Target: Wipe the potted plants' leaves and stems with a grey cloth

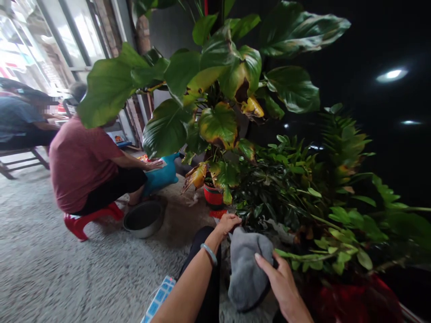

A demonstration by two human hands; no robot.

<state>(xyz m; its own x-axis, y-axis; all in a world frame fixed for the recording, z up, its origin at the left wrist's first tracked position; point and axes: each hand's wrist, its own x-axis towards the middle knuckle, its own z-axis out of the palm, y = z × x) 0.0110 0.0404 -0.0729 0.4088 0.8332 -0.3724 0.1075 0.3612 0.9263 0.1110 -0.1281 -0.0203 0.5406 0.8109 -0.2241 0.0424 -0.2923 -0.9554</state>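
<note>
A soft grey cloth [249, 264], bunched and rounded, hangs in front of my knees. My right hand [283, 280] grips it from the right, thumb on top and the other fingers partly hidden behind it. My left hand [229, 224], wearing a pale bangle at the wrist, is closed just above the cloth's upper left edge. What its fingers pinch is hidden. Dark leafy foliage [266, 193] of a low plant begins right beside both hands. Behind my left hand stands a red pot [213, 196] with a tall, broad-leaved plant [218, 123], some leaves yellowed and browned.
At the left, a person in a red shirt [82, 157] sits on a red stool [79, 226], one hand on a blue object [161, 175]. A grey basin [144, 220] stands on the concrete floor [84, 278]. A blue-and-white box [160, 298] lies beside my left leg. Another person sits farther back.
</note>
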